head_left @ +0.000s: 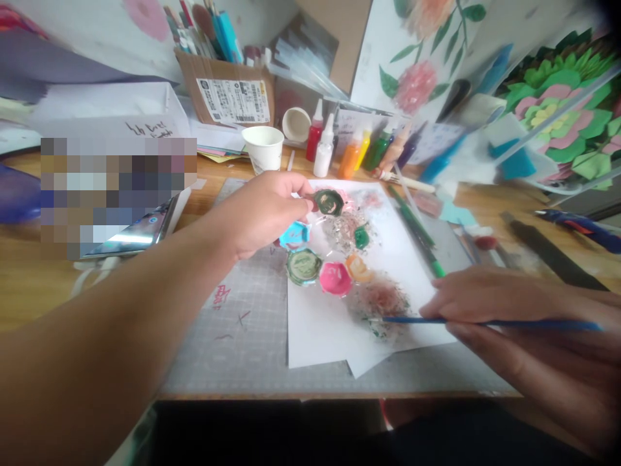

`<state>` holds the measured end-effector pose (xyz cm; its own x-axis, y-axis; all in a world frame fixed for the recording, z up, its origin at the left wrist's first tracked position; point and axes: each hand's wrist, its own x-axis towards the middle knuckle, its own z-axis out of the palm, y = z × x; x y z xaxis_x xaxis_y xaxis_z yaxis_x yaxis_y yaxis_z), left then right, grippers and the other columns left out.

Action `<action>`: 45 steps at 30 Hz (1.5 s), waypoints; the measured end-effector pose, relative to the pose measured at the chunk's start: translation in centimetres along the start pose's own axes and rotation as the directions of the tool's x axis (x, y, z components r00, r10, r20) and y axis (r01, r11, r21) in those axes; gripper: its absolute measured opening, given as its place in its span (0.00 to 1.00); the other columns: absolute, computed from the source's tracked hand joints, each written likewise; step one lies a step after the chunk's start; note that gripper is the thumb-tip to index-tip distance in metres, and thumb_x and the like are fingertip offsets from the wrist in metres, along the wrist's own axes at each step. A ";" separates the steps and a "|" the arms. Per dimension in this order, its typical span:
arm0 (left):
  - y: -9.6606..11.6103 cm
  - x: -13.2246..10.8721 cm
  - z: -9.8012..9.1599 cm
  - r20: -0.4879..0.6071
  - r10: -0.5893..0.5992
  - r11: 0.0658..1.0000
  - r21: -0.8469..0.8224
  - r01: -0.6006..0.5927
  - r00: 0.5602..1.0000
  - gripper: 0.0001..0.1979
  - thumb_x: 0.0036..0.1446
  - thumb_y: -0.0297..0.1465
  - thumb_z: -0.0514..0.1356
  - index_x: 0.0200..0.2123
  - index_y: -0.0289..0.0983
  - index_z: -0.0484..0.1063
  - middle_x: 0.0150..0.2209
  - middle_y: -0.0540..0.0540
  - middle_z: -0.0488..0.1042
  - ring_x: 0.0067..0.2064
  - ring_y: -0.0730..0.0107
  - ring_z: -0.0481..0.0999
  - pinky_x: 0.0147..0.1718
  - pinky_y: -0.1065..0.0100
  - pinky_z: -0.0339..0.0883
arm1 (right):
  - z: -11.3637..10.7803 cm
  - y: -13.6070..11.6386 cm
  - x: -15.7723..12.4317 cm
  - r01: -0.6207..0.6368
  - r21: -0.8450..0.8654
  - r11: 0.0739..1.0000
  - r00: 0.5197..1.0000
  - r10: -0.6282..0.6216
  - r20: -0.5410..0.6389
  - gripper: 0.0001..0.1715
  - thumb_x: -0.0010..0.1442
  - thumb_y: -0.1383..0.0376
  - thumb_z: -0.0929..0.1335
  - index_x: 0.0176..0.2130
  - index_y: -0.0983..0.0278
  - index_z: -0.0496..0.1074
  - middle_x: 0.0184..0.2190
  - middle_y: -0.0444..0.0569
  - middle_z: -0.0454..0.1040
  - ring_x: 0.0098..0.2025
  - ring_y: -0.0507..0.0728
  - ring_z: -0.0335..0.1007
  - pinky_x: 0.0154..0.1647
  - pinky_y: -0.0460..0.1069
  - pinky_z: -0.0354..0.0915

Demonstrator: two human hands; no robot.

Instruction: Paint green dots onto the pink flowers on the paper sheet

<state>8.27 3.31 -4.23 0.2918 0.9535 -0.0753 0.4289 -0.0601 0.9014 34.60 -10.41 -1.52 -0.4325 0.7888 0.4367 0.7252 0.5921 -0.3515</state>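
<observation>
Cluttered wooden worktop (29, 285), grey cutting mat (252, 336) with a white paper sheet (320, 330) on it. Left hand (264, 210), arm stretched forward, pinches a small dark-green paint pot (330, 202) by its rim, near the sheet's far edge. Pot looks light, rigid and probably wet inside: grip the outer rim, keep it level. Right hand (475, 301) sits low at the sheet's right edge, closed round a thin blue paintbrush (509, 323), tip pointing left.
</observation>
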 end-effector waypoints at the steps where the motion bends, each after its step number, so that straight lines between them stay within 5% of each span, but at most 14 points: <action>1: 0.0 0.0 0.0 0.007 0.002 1.000 -0.006 -0.002 1.000 0.05 0.51 0.31 0.59 0.32 0.38 0.72 0.24 0.49 0.71 0.24 0.72 0.71 0.21 0.72 0.57 | 0.0 0.1 -0.1 0.012 -0.014 1.000 1.000 -0.012 0.004 0.07 0.60 0.66 0.69 0.41 0.57 0.74 0.37 0.40 0.79 0.43 0.51 0.75 0.45 0.40 0.72; 13: -0.1 0.0 -0.1 0.009 0.019 1.000 0.023 -0.020 1.000 0.03 0.51 0.30 0.59 0.31 0.39 0.71 0.22 0.50 0.69 0.24 0.70 0.72 0.21 0.71 0.58 | 0.2 -0.7 1.1 0.005 0.061 0.998 1.000 -0.004 -0.010 0.07 0.61 0.68 0.68 0.40 0.57 0.73 0.35 0.41 0.80 0.38 0.50 0.77 0.39 0.40 0.74; 20: 0.2 -0.1 -0.1 0.001 0.001 1.000 0.007 -0.001 1.000 0.03 0.51 0.30 0.59 0.31 0.38 0.71 0.23 0.49 0.69 0.25 0.69 0.72 0.22 0.71 0.60 | 0.7 -0.2 0.7 -0.133 0.069 0.989 0.980 0.142 -0.138 0.05 0.59 0.66 0.70 0.38 0.58 0.75 0.36 0.40 0.80 0.37 0.52 0.78 0.39 0.43 0.75; 26: 0.4 0.2 -0.3 -0.048 -0.002 1.000 -0.030 0.000 0.999 0.02 0.51 0.31 0.59 0.29 0.38 0.70 0.23 0.49 0.71 0.23 0.70 0.71 0.22 0.70 0.59 | 0.4 0.0 0.6 -0.079 0.116 0.990 0.996 0.084 -0.039 0.06 0.59 0.68 0.70 0.38 0.58 0.75 0.36 0.40 0.79 0.39 0.51 0.77 0.41 0.41 0.74; 39: 0.5 0.3 -0.2 -0.057 -0.042 0.998 -0.055 0.039 0.998 0.02 0.51 0.30 0.59 0.29 0.38 0.71 0.22 0.50 0.71 0.21 0.72 0.69 0.20 0.70 0.56 | 0.7 0.7 0.9 -0.115 0.072 0.991 0.989 0.120 -0.082 0.07 0.61 0.65 0.68 0.40 0.55 0.74 0.38 0.42 0.79 0.39 0.57 0.77 0.42 0.51 0.77; 45: 0.3 0.3 -0.3 -0.049 -0.037 0.998 -0.057 0.035 0.998 0.02 0.51 0.30 0.59 0.29 0.38 0.71 0.23 0.49 0.72 0.21 0.72 0.69 0.20 0.70 0.56 | 0.9 0.6 1.5 -0.060 0.080 0.995 0.998 0.061 -0.017 0.08 0.59 0.67 0.69 0.40 0.56 0.74 0.37 0.41 0.80 0.41 0.54 0.77 0.43 0.45 0.76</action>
<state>8.27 3.64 -3.86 0.2335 0.9684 -0.0880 0.3896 -0.0102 0.9209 33.92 -8.66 -1.82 -0.3776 0.8208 0.4287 0.7044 0.5551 -0.4423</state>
